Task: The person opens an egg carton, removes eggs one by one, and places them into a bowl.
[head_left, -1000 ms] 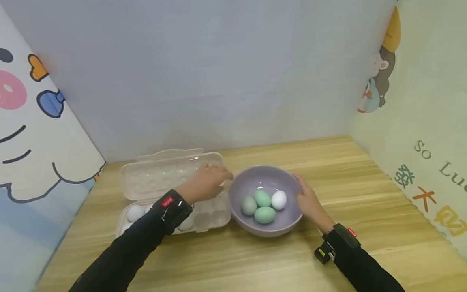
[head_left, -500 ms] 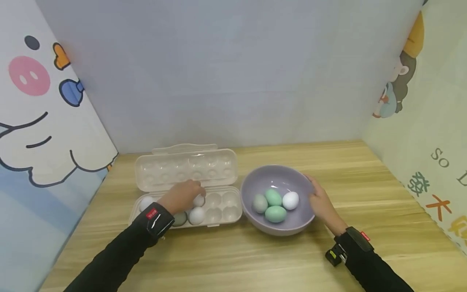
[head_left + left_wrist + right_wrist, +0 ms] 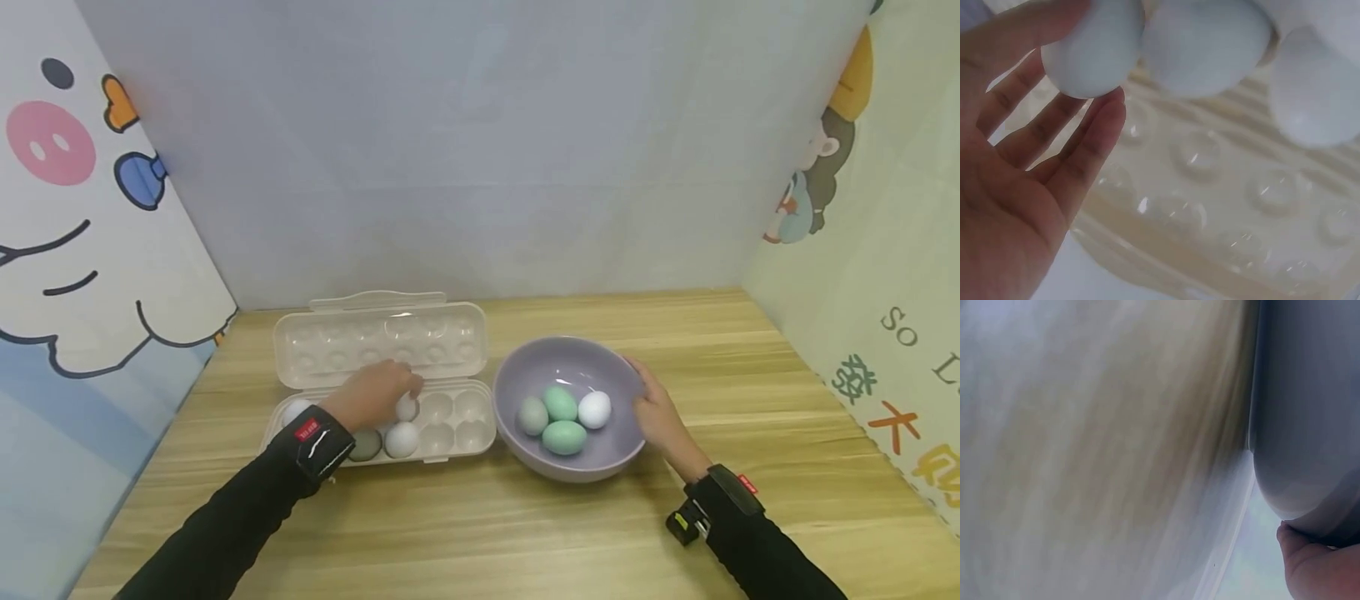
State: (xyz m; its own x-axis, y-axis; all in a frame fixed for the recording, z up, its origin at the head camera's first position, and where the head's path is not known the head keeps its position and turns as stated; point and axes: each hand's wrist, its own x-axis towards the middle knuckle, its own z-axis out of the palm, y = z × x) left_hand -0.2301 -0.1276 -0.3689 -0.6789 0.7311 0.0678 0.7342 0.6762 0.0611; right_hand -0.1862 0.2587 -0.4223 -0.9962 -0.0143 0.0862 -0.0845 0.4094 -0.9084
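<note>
On a stripy wood table point(image 3: 450, 533), between cartoon walls point(image 3: 157, 267).
Pinching a white egg point(image 3: 1091, 56) with the left hand point(image 3: 371, 398), holding a purple bowl point(image 3: 570, 472) with the right hand point(image 3: 662, 423).

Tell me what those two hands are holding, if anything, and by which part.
The left hand holds a white egg by its sides, between thumb and fingers; the right hand grips the purple bowl by the right side of its rim.
</note>
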